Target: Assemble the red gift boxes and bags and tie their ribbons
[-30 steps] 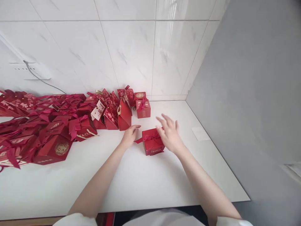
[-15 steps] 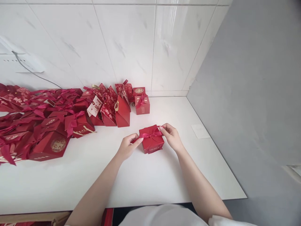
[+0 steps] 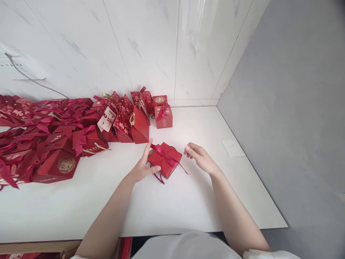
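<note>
A red gift box (image 3: 167,166) sits on the white table, turned at an angle. A dark pink ribbon is tied in a bow on its folded top, one thin end trailing right, and a red cord loop lies at its near left side. My left hand (image 3: 142,166) is at the box's left corner, thumb and index finger spread wide around it, the thumb touching the near side. To the right of the box, my right hand (image 3: 199,155) hovers just apart from it, its fingers loosely curled with nothing seen in them.
Many red boxes with ribbons (image 3: 58,158) crowd the left side of the table. Taller patterned boxes (image 3: 124,120) and two small square boxes (image 3: 164,117) stand along the tiled wall. A white paper (image 3: 234,148) lies near the right edge, by a grey panel (image 3: 296,108).
The box has been turned and shifted slightly left. Both hands have let go of the ribbon ends; my left hand spread around the box corner, my right hand moved away rightward.
</note>
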Available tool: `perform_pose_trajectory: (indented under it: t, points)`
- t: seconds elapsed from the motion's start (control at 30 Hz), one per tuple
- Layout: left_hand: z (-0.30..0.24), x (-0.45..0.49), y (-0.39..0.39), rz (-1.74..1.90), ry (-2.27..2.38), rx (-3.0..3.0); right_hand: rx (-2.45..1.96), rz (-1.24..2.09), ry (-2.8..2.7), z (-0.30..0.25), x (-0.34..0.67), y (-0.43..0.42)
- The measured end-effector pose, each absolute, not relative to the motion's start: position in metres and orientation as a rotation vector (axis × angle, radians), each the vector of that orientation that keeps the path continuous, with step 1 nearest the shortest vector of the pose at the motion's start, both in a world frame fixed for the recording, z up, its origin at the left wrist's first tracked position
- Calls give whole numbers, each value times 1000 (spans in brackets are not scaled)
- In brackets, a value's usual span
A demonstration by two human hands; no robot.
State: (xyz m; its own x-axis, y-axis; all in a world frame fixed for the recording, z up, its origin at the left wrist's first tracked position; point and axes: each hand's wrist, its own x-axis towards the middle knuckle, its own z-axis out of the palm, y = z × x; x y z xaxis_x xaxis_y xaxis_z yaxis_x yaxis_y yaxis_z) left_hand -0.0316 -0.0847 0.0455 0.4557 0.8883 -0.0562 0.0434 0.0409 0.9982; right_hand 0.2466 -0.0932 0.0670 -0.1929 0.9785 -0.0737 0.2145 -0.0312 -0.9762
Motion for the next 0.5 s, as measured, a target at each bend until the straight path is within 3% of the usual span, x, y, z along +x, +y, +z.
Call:
perform_pose_trajectory:
  t: [0.27, 0.5]
  points:
    - [37, -25, -70, 1292, 1334, 1288, -1174, 1324, -1679, 68, 237, -100]
    - [55, -24, -87, 1240, 1163, 1945, -953, 291, -2027, 51, 206, -111]
